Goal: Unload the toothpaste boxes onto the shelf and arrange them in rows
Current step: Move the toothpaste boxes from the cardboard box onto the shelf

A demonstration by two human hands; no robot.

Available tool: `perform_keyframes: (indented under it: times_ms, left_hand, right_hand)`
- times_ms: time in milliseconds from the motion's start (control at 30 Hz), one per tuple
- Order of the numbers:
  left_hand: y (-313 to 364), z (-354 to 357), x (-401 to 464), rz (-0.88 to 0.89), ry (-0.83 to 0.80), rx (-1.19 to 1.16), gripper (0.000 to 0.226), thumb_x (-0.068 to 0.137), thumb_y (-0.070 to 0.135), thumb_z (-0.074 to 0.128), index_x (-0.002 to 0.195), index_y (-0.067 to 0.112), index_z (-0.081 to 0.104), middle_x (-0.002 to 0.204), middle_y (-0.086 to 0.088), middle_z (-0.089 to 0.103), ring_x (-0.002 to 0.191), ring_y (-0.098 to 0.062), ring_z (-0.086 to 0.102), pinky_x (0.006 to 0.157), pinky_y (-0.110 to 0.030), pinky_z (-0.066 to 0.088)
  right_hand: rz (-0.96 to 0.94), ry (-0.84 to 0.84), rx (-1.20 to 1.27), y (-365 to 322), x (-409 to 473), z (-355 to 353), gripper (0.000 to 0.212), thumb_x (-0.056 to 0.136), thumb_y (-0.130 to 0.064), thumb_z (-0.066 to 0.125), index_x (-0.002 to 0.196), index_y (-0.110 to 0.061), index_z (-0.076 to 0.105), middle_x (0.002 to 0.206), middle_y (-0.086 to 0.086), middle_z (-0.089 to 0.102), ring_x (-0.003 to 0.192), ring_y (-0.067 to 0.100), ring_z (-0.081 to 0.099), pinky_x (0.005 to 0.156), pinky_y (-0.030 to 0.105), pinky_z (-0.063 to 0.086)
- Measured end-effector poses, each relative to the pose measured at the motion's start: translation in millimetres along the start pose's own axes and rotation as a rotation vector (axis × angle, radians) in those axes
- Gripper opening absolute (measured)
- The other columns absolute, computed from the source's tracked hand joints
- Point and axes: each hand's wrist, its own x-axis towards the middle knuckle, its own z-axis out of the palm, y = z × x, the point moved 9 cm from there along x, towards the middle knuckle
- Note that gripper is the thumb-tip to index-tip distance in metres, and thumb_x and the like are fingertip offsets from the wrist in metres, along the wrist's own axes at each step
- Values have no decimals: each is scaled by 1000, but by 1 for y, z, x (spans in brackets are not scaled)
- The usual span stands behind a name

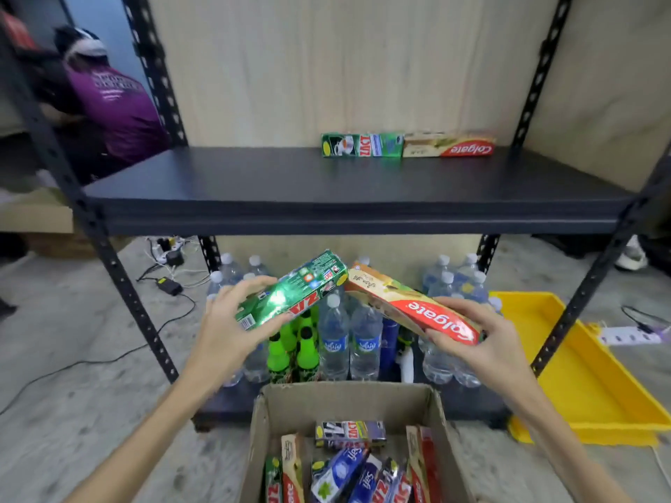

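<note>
Two boxes are in hand at once, one per hand, likely so both can reach the shelf [326,190] in a single trip. Left hand [232,321] grips a green box [294,290] near its lower end, fingers curled over the top edge and thumb beneath; right hand [479,335] pinches a red Colgate box [410,306] by its near end in the same way. Both boxes tilt up toward the shelf with their far ends almost meeting — a hold that probably leaves those ends free to slide onto the board. Against the back panel already sit a green carton [361,145] and a Colgate carton [448,144], end to end, starting a row at the right rear. More toothpaste boxes lie jumbled in the cardboard box [261,422] below, so most unloading remains.
</note>
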Motion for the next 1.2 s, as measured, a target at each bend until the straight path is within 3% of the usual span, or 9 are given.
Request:
perform_keyframes:
  times_ms: [167,300,433,567,700,800,933,1000,1200]
  left_hand:
    - [42,-39,64,87,-90,-31,49,75,36,86,120,32,68,118,16,69,116,-7,62,100,-33,50]
    - [54,-63,111,90,-109,-22,45,76,35,84,119,31,71,116,18,72,113,0,64,99,-33,51]
    - [52,-58,145,78,-190,-3,41,79,37,81,119,37,70,118,24,70,114,4,62,103,-32,48]
    - [50,-41,181,95,-268,79,39,85,48,72,123,46,64,122,25,66,119,4,56,107,-36,44]
    - [39,-8,218,68,-368,265,48,80,76,56,127,63,52,130,13,59,130,-19,46,114,-51,36]
    - [44,22,247,102,-352,258,37,92,56,62,128,55,56,124,13,56,128,-15,45,116,-50,31]
    - [47,56,284,129,-308,235,38,89,59,63,126,53,58,130,14,61,127,-15,50,113,-51,36]
    - [42,72,304,153,-293,243,39,87,63,62,125,58,57,132,14,59,127,-15,46,112,-51,35]
    - [26,111,344,87,-174,209,53,91,42,69,140,35,52,127,1,35,128,-14,25,114,-35,27]
  right_hand:
    - [-68,-84,26,-57,47,-46,47,71,-19,88,114,-29,72,107,-19,72,101,3,67,73,15,54]
    - [-78,-98,20,-80,82,-73,44,72,-21,87,113,-30,74,107,-8,75,97,11,72,69,25,59]
    - [-80,-119,50,-90,112,-90,43,74,-20,86,115,-28,74,110,-4,76,102,14,72,84,34,60]
    - [-36,-140,55,-88,148,-101,38,80,-25,82,116,-33,73,111,-7,75,101,12,72,83,31,57]
    - [16,-212,-69,-68,192,-101,35,81,-40,79,116,-40,73,110,-11,75,99,10,72,85,28,58]
    - [12,-248,-195,-47,229,-102,39,83,-50,73,122,-47,68,122,-13,68,108,9,68,93,31,55]
    - [-15,-184,-523,-14,284,-114,41,86,-58,64,127,-52,59,137,-6,52,131,26,41,114,51,34]
    - [-7,-120,-663,3,309,-121,43,91,-53,62,134,-48,57,141,5,49,132,31,32,116,51,24]
    - [-66,56,-672,35,358,-126,38,93,-44,65,130,-51,58,131,5,44,120,31,37,110,46,26]
